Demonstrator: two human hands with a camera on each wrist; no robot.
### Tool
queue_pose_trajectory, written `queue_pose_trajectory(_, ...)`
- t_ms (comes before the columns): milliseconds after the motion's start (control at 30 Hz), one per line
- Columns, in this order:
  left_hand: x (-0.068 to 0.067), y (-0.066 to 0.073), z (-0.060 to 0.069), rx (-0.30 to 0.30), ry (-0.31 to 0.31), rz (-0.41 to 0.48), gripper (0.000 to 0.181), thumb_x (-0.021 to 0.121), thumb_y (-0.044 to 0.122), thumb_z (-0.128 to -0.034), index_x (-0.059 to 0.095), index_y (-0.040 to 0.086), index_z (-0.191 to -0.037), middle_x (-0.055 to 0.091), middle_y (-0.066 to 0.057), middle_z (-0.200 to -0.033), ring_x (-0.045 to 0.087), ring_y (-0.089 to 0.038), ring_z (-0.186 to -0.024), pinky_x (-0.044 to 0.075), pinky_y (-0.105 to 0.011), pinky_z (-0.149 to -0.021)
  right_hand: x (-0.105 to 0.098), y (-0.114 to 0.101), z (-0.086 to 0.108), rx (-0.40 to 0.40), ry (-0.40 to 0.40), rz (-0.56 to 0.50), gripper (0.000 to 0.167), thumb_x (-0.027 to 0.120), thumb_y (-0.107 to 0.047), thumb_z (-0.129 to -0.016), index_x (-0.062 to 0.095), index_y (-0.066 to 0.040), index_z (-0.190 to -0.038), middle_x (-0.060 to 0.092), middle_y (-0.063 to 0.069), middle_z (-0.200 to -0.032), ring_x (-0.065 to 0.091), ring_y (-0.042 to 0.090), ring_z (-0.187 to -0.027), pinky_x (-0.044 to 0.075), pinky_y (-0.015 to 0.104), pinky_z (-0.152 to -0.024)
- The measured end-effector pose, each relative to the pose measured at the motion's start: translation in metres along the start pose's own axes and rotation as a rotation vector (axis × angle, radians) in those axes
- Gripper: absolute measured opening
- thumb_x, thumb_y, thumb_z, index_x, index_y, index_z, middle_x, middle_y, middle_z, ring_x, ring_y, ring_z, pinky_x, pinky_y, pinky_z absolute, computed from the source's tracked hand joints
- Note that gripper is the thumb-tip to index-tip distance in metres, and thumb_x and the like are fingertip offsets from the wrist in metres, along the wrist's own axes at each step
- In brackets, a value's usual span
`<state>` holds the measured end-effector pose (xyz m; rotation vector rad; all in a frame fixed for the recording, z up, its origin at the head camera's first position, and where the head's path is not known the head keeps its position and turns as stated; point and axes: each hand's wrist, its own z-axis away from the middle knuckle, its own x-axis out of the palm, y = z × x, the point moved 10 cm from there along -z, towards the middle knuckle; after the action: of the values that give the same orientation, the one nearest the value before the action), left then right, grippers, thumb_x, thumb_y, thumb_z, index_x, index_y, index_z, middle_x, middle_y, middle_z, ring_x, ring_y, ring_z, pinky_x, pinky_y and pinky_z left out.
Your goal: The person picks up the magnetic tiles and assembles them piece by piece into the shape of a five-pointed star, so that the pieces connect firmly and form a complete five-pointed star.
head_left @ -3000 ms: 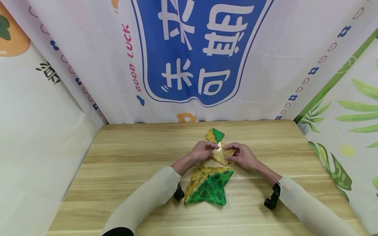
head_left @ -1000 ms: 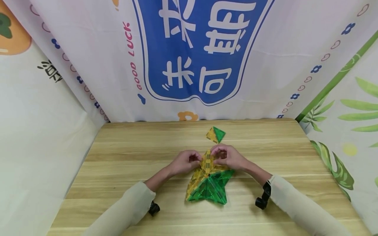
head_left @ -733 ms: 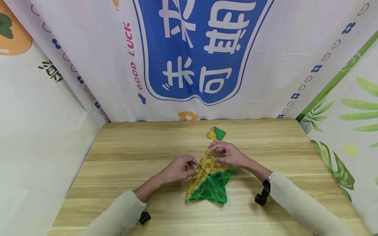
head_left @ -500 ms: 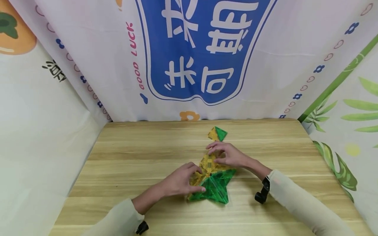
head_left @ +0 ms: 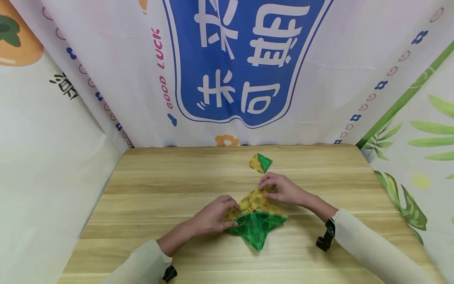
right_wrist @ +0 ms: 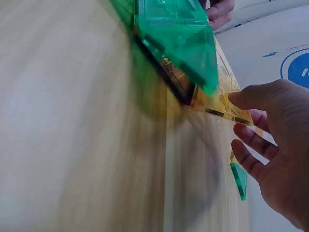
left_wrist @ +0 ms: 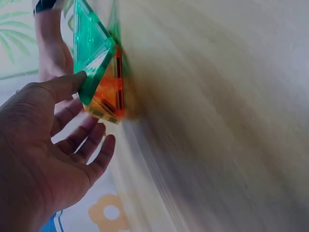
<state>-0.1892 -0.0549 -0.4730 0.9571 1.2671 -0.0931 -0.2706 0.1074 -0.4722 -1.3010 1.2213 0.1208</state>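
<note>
A star-shaped build of see-through magnetic tiles, its green points [head_left: 256, 228] toward the front and its yellow points [head_left: 257, 199] toward the back, sits mid-table. My left hand [head_left: 213, 215] pinches its left point; in the left wrist view the thumb lies on a green tile [left_wrist: 91, 43], the other fingers spread behind an orange-yellow part [left_wrist: 111, 92]. At the back right, my right hand [head_left: 285, 189] pinches a yellow tile [right_wrist: 222, 106] at its corner between thumb and forefinger, its other fingers loosely bent. The hands partly cover the build's sides.
A small flat pair of triangle tiles, one yellow [head_left: 255, 163] and one green [head_left: 264, 162], lies behind the build. The wooden table [head_left: 159, 177] meets a printed cloth [head_left: 319, 98] at its back edge, with cloth on both sides too.
Three seconds ago both hands held a yellow piece behind the build; it now sits against the build's back. The left hand came forward to the left point, and the build has turned clockwise.
</note>
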Motion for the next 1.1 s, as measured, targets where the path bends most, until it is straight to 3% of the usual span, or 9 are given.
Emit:
queue_pose_trajectory(233, -0.012, -0.011, -0.003, 0.027, 0.036, 0.060, 0.022, 0.080, 0.013, -0.0961, 0.076, 0.012, -0.117, 0.073, -0.001, -0.116, 0.067, -0.020, -0.111, 0.057, -0.039, -0.097, -0.006, 0.002, 0.025, 0.061, 0.007, 0.025, 0.020, 0.082, -0.005, -0.092, 0.078, -0.011, -0.110, 0.068, 0.001, -0.114, 0.066, 0.014, -0.096, 0.062, 0.032, -0.079)
queue_pose_trajectory(400, -0.015, -0.017, -0.006, 0.036, 0.047, 0.106, 0.021, 0.078, 0.011, -0.0973, 0.075, 0.011, -0.118, 0.073, -0.001, -0.116, 0.068, -0.018, -0.109, 0.058, -0.040, -0.095, -0.008, -0.005, 0.038, 0.063, 0.013, 0.035, 0.020, 0.083, -0.004, -0.090, 0.078, -0.012, -0.109, 0.069, 0.001, -0.111, 0.066, 0.012, -0.090, 0.061, 0.030, -0.075)
queue_pose_trajectory(567, -0.013, -0.016, -0.011, 0.074, 0.031, 0.079, 0.021, 0.078, 0.012, -0.0975, 0.075, 0.010, -0.118, 0.073, -0.001, -0.115, 0.068, -0.019, -0.108, 0.058, -0.040, -0.094, -0.008, -0.009, 0.044, 0.053, 0.011, 0.029, 0.019, 0.083, -0.005, -0.091, 0.078, -0.010, -0.109, 0.069, 0.002, -0.109, 0.067, 0.012, -0.089, 0.061, 0.029, -0.075)
queue_pose_trajectory(667, -0.014, -0.017, -0.015, 0.073, 0.019, 0.089, 0.021, 0.076, 0.015, -0.0995, 0.075, 0.008, -0.119, 0.074, -0.003, -0.115, 0.069, -0.020, -0.108, 0.059, -0.040, -0.093, -0.011, -0.003, 0.042, 0.087, -0.005, -0.001, 0.016, 0.080, -0.012, -0.096, 0.077, -0.008, -0.111, 0.071, -0.001, -0.106, 0.068, 0.010, -0.089, 0.061, 0.029, -0.075)
queue_pose_trajectory(800, -0.021, -0.028, -0.027, -0.001, 0.021, 0.204, 0.022, 0.070, 0.015, -0.1042, 0.073, 0.004, -0.123, 0.073, -0.007, -0.118, 0.069, -0.023, -0.111, 0.059, -0.038, -0.093, -0.023, 0.012, 0.032, 0.157, 0.015, -0.014, 0.021, 0.077, -0.018, -0.099, 0.076, -0.003, -0.115, 0.073, -0.002, -0.101, 0.069, 0.009, -0.087, 0.061, 0.029, -0.075)
queue_pose_trajectory(933, -0.036, -0.045, -0.046, -0.098, 0.086, 0.358, 0.025, 0.064, 0.009, -0.1059, 0.069, -0.003, -0.127, 0.072, -0.015, -0.122, 0.068, -0.025, -0.113, 0.060, -0.037, -0.094, -0.039, 0.032, 0.018, 0.213, 0.087, 0.019, 0.025, 0.077, -0.012, -0.098, 0.074, 0.003, -0.118, 0.075, 0.006, -0.103, 0.070, 0.016, -0.090, 0.060, 0.031, -0.077)
queue_pose_trajectory(1100, -0.044, -0.069, -0.071, -0.216, 0.163, 0.455, 0.033, 0.061, 0.011, -0.1076, 0.064, -0.005, -0.137, 0.069, -0.020, -0.131, 0.066, -0.030, -0.120, 0.058, -0.040, -0.098, -0.052, 0.061, 0.003, 0.321, 0.164, 0.008, 0.030, 0.075, -0.010, -0.099, 0.071, 0.006, -0.124, 0.073, 0.020, -0.116, 0.071, 0.028, -0.099, 0.061, 0.039, -0.084)
